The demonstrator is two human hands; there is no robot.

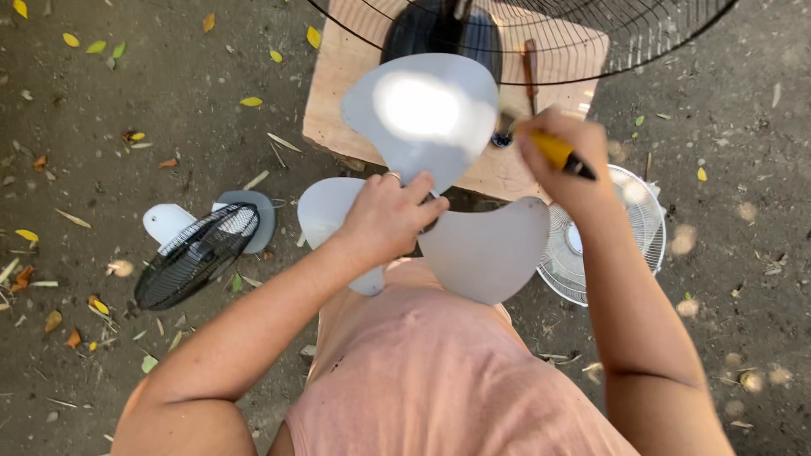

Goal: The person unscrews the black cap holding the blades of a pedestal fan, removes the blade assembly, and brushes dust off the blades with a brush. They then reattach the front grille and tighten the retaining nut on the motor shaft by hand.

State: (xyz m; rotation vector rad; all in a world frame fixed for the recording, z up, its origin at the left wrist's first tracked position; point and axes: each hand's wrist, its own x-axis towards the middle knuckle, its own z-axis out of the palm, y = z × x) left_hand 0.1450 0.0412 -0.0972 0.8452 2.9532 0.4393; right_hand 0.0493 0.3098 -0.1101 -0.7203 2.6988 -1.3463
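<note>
My left hand (387,216) grips the hub of a pale three-bladed fan propeller (431,118), held over my lap. One blade catches bright sun; another blade (490,249) points toward my right. My right hand (564,160) is closed around a tool with a yellow and black handle (562,154), its tip near the back of the upper blade. Above, a black wire fan guard (591,42) and the dark motor housing (431,29) sit over a wooden board (338,101).
On the dirt ground to the left lies a black fan grille (196,253) with a grey round piece (258,215) and a white part (165,221). A white fan grille (629,228) lies to the right. Dry leaves are scattered around.
</note>
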